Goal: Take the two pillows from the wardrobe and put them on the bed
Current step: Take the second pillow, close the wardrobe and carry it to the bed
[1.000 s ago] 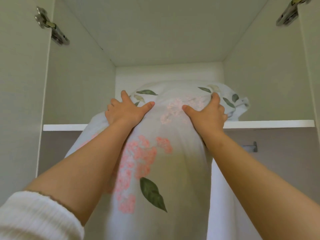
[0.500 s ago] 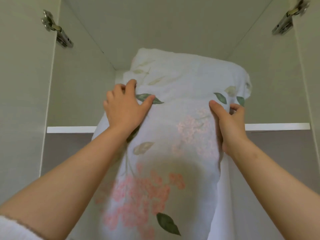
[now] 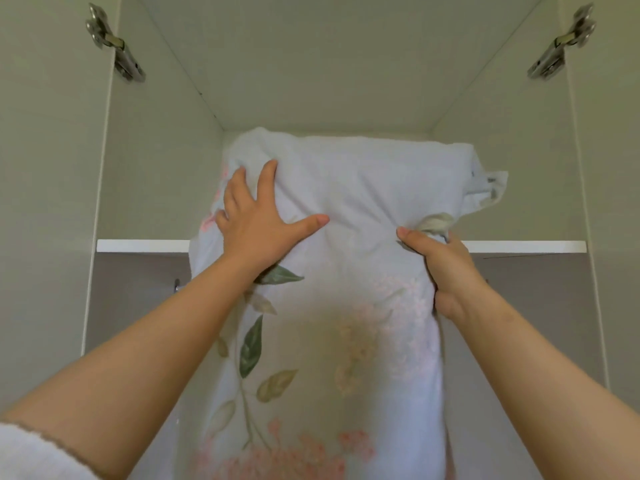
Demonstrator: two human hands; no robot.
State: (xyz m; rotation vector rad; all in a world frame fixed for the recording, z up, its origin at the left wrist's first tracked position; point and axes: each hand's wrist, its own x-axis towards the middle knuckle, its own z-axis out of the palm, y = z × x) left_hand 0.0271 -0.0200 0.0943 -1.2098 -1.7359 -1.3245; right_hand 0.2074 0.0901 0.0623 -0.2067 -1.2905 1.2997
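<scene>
A pale blue pillow (image 3: 349, 181) printed with pink flowers and green leaves hangs half out of the wardrobe's upper compartment, its top end above the white shelf (image 3: 142, 245) and its lower end dropping past the bottom of the view. My left hand (image 3: 258, 223) lies spread on its upper left face, fingers fairly straight and thumb out. My right hand (image 3: 441, 265) grips the pillow's right edge, thumb in front and fingers curled behind the cloth. I see no second pillow.
The compartment's side walls stand close to the pillow on both sides. Metal door hinges sit at the upper left (image 3: 117, 53) and upper right (image 3: 561, 46). Below the shelf there is a small metal bracket (image 3: 176, 285) on the grey back wall.
The pillow has slid further out over the shelf edge and down towards me. My left hand went from gripping a fold to lying spread; my right hand shifted to the right edge.
</scene>
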